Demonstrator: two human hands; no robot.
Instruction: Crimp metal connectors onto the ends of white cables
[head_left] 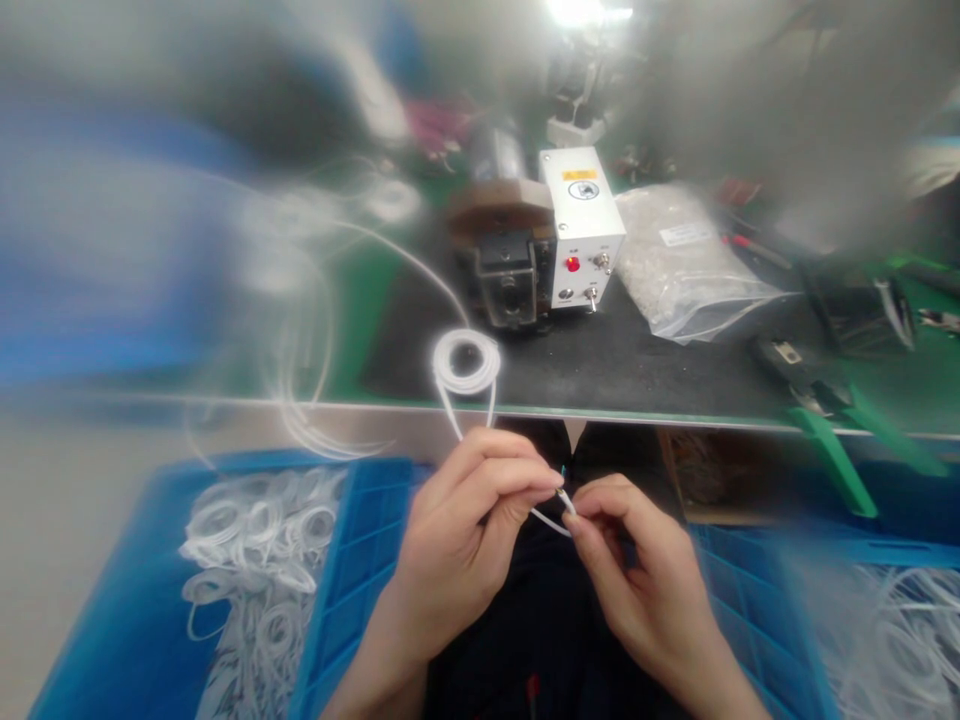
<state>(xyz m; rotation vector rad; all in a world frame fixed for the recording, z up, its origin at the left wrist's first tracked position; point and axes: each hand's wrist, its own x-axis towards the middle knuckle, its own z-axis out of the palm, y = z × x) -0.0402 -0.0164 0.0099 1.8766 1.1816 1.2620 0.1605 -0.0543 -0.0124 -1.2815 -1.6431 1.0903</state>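
Note:
Between my two hands, in front of the bench edge, is the end of a white cable point(568, 502). My right hand point(637, 560) pinches the white jacket between thumb and forefinger. My left hand point(480, 520) is closed at the tip, where thin coloured wires stick out, one of them bluish-green. The fingertips partly hide these wires. A coil of white cable point(466, 363) lies at the front of the bench, just beyond my left hand, and its two strands run down behind that hand.
A white machine box point(585, 225) with a red light stands on the black mat point(660, 375). Right of it lie a clear bag point(686, 260) and green-handled pliers point(832, 440). Blue crates point(367, 540) with coiled cables flank me; loose white cables point(300, 300) hang at left.

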